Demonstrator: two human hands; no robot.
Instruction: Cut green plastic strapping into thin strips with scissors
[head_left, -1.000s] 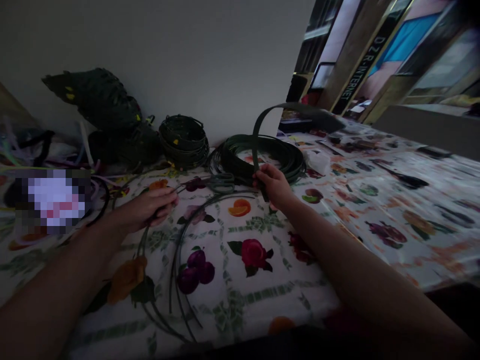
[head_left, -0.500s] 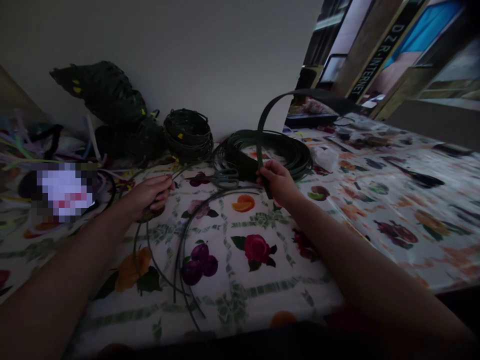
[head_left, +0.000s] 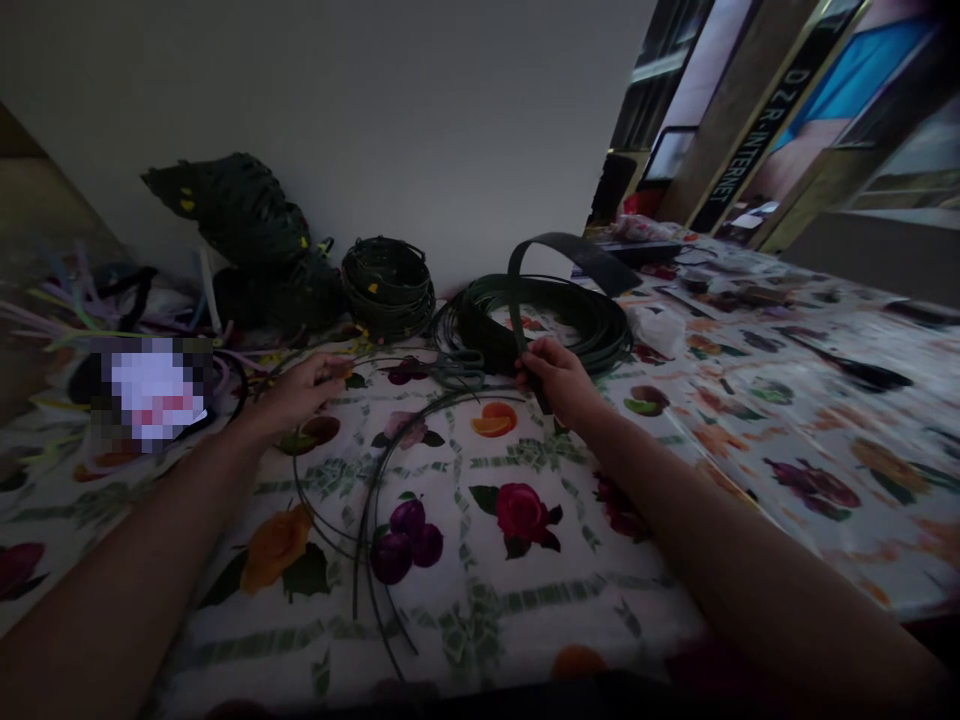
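Note:
My right hand (head_left: 556, 378) pinches the lower end of a wide dark green strip (head_left: 561, 243), which arches up and over to the right. My left hand (head_left: 304, 392) is over the cloth at the left, its fingers curled, near thin dark strands (head_left: 300, 490); whether it grips one is too dim to tell. More thin curved strands (head_left: 369, 480) lie between the hands. Dark-handled scissors (head_left: 459, 368) rest just left of my right hand. Behind it sits a large coil of dark green strip (head_left: 607, 320).
Round dark woven basket (head_left: 388, 285) and larger woven pieces (head_left: 247, 215) stand by the wall. At the left are a phone-like object (head_left: 154, 390) and pale coloured strips (head_left: 75, 290). A crumpled plastic bag (head_left: 660, 328) and a black utensil (head_left: 870, 372) lie right.
The wide strip's free end has dropped and swung nearer. My left hand's fingers have loosened, and the thin strands beneath it lie lower on the cloth. The view has shifted slightly.

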